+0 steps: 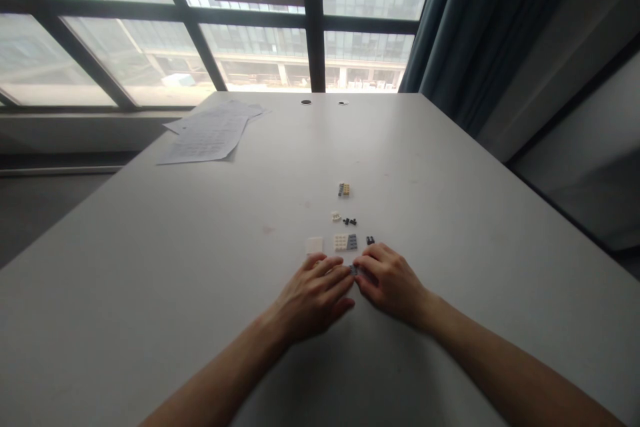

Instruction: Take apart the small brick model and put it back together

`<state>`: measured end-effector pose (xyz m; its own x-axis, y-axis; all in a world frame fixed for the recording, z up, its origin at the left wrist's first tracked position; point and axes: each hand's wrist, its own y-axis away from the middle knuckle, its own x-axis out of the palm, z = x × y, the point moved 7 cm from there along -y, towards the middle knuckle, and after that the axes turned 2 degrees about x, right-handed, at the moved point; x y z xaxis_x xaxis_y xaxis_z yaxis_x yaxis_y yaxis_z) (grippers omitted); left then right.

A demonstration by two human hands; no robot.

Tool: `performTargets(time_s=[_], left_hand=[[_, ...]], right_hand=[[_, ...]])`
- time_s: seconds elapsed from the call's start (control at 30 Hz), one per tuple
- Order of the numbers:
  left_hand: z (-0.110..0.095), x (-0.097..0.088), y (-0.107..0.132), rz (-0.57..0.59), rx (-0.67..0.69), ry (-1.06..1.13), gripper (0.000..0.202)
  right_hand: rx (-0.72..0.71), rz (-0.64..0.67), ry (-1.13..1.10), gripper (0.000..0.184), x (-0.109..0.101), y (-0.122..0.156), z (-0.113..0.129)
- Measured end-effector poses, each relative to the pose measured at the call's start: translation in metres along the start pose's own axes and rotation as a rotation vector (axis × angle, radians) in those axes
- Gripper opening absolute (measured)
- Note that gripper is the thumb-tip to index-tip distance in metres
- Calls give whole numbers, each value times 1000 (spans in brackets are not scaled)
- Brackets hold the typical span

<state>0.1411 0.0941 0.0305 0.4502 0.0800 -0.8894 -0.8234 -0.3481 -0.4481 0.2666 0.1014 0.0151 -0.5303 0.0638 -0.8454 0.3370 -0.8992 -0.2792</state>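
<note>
My left hand [319, 295] lies low over the table, fingers stretched out and the thumb apart, partly covering small pieces beneath it. Close beside it, my right hand [389, 280] is curled, with its fingertips at a small grey building brick [353, 269] that both hands mostly hide. Just beyond the fingers sit a white flat tile [315, 245], a white studded plate [341, 242] touching a dark grey wedge plate [353, 241], and a black brick [370, 240]. Farther out are a small white piece [335, 217], several black pieces [350, 221], and a grey and yellow studded pair [344, 190].
The white table [450, 213] stretches away towards large windows. Loose printed papers [210, 133] lie at its far left. Two dark round spots [306, 102] show near the far edge. A blue curtain [450, 33] hangs at the right.
</note>
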Motion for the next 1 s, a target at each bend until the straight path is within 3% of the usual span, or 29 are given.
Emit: performTargets(time_s=[0.2, 0.4, 0.63, 0.7, 0.83, 1.0], left_hand=[[1, -2, 1, -30, 0, 3, 22], [5, -8, 3, -104, -29, -4, 23], [26, -23, 5, -252, -235, -20, 12], [45, -25, 2, -203, -348, -41, 13], [91, -15, -14, 25, -547, -41, 25], [126, 8, -41, 142, -598, -80, 33]], right_hand=[[-2, -12, -15, 22, 0, 0, -1], [13, -139, -66, 24, -6, 2, -3], [62, -291, -111, 12, -16, 1, -8], [70, -315, -108, 11, -17, 1, -9], [96, -347, -115, 10, -18, 0, -13], [132, -351, -140, 9, -17, -1, -18]])
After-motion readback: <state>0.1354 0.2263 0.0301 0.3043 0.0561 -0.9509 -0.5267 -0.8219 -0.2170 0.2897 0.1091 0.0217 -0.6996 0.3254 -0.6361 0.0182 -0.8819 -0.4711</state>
